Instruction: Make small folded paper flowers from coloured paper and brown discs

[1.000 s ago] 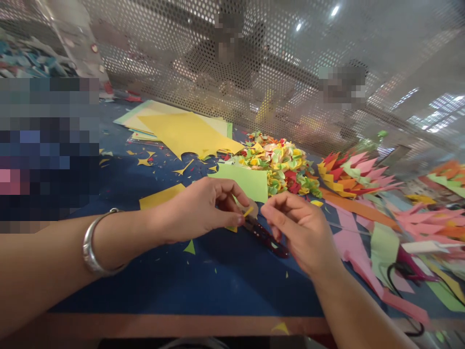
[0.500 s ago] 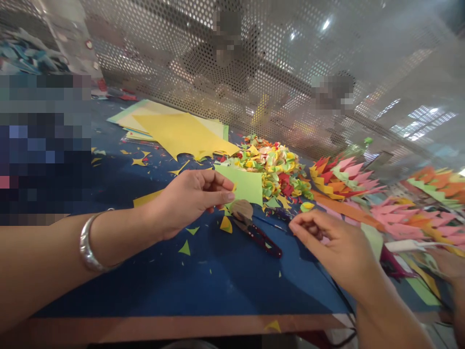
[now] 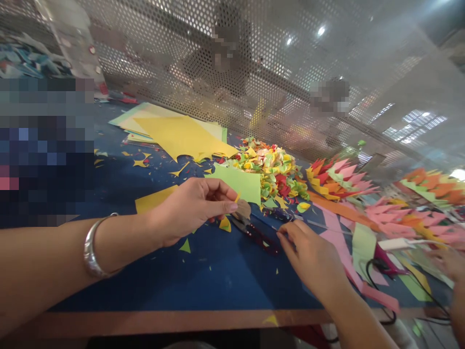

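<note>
My left hand (image 3: 203,206), with a silver bangle at the wrist, pinches a small yellow paper piece (image 3: 237,198). Just beyond its fingertips are a round brown disc (image 3: 242,209) and dark-handled scissors (image 3: 259,236) on the blue table (image 3: 218,281). My right hand (image 3: 308,252) is at the right of the scissors, its thumb and index finger closed at the end of a thin blue stick (image 3: 263,222). Behind my left hand lies a light green sheet (image 3: 241,182). A yellow and green cut piece (image 3: 225,224) rests under the left fingers.
Yellow sheets (image 3: 185,133) and a heap of small coloured paper pieces (image 3: 276,167) lie farther back. Pointed paper layers (image 3: 341,179), pink strips and a magenta device (image 3: 392,261) with cables are at right. Another person's hand (image 3: 448,261) shows at the right edge.
My right hand has moved left and slightly down, to the end of the blue stick. My left hand has shifted slightly right, still pinching the yellow piece.
</note>
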Available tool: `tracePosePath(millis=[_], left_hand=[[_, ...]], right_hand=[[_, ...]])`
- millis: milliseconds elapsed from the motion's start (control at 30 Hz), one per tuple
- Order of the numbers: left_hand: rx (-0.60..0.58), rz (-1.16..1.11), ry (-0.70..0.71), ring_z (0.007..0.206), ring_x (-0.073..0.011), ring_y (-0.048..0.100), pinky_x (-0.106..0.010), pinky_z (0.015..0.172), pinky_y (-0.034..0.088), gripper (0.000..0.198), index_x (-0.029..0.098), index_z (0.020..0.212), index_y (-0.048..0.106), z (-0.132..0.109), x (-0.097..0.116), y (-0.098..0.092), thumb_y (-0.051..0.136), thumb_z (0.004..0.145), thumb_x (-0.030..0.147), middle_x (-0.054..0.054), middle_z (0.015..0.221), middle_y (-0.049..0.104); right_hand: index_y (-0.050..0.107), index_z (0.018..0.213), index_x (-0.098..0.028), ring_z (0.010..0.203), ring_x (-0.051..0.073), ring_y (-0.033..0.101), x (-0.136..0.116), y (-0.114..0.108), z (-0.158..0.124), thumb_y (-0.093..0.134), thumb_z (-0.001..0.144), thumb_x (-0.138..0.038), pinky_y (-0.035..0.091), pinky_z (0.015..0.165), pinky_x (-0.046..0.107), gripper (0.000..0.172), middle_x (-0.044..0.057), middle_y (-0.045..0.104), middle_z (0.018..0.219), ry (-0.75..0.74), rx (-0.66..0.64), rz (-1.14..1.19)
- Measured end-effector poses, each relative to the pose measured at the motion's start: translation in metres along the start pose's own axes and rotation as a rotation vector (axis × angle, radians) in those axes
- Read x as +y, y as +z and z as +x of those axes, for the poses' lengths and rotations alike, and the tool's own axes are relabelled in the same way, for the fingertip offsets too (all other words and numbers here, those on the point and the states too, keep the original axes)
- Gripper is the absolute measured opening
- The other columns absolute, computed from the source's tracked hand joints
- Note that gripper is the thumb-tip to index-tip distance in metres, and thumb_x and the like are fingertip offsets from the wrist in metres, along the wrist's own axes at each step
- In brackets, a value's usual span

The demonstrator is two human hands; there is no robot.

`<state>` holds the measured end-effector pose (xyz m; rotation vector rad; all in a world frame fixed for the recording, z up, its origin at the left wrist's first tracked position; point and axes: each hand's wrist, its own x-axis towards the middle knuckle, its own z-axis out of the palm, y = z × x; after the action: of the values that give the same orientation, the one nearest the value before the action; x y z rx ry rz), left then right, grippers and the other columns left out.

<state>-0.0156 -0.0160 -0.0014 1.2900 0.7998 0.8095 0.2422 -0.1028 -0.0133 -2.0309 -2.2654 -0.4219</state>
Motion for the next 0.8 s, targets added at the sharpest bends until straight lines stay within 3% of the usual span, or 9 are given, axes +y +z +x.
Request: tracePosePath(millis=[100, 433, 700, 800], left_hand=[[0.0, 0.011, 0.0, 0.053, -0.0047, 0.05, -0.018, 0.049, 0.035, 0.013, 0.014, 0.086, 0.065, -0.001, 0.0, 0.001, 0.073, 0.08, 0.021, 0.004, 0.066, 0.061], [-0.018, 0.012, -0.008, 0.053, -0.0045, 0.051, -0.016, 0.05, 0.036, 0.012, 0.013, 0.085, 0.064, -0.002, 0.001, 0.001, 0.073, 0.08, 0.02, 0.004, 0.065, 0.062], [-0.015, 0.01, -0.011, 0.054, -0.0048, 0.052, -0.016, 0.049, 0.036, 0.012, 0.014, 0.086, 0.065, 0.0, -0.001, 0.001, 0.073, 0.08, 0.021, 0.003, 0.066, 0.062], [-0.019, 0.01, -0.012, 0.054, -0.0052, 0.052, -0.016, 0.049, 0.036, 0.012, 0.014, 0.086, 0.065, 0.001, -0.002, 0.001, 0.073, 0.08, 0.021, 0.003, 0.066, 0.062]], right_hand=[[0.063, 0.094, -0.021, 0.072, 0.022, 0.07, 0.0, 0.001, -0.001, 0.052, 0.095, -0.027, 0.045, 0.054, 0.029, 0.013, 0.003, 0.067, 0.087, 0.036, 0.005, 0.006], [0.056, 0.082, -0.023, 0.062, 0.019, 0.064, 0.003, -0.004, -0.006, 0.045, 0.096, -0.03, 0.041, 0.053, 0.028, 0.019, 0.002, 0.064, 0.08, 0.05, -0.064, 0.081], [0.058, 0.079, -0.024, 0.048, 0.014, 0.056, 0.015, -0.029, -0.032, 0.05, 0.093, -0.039, 0.042, 0.05, 0.024, 0.021, -0.006, 0.054, 0.053, 0.188, -0.195, 0.292], [0.06, 0.079, -0.025, 0.046, 0.013, 0.055, 0.022, -0.039, -0.038, 0.051, 0.091, -0.041, 0.044, 0.048, 0.023, 0.022, -0.006, 0.056, 0.052, 0.208, -0.223, 0.337]])
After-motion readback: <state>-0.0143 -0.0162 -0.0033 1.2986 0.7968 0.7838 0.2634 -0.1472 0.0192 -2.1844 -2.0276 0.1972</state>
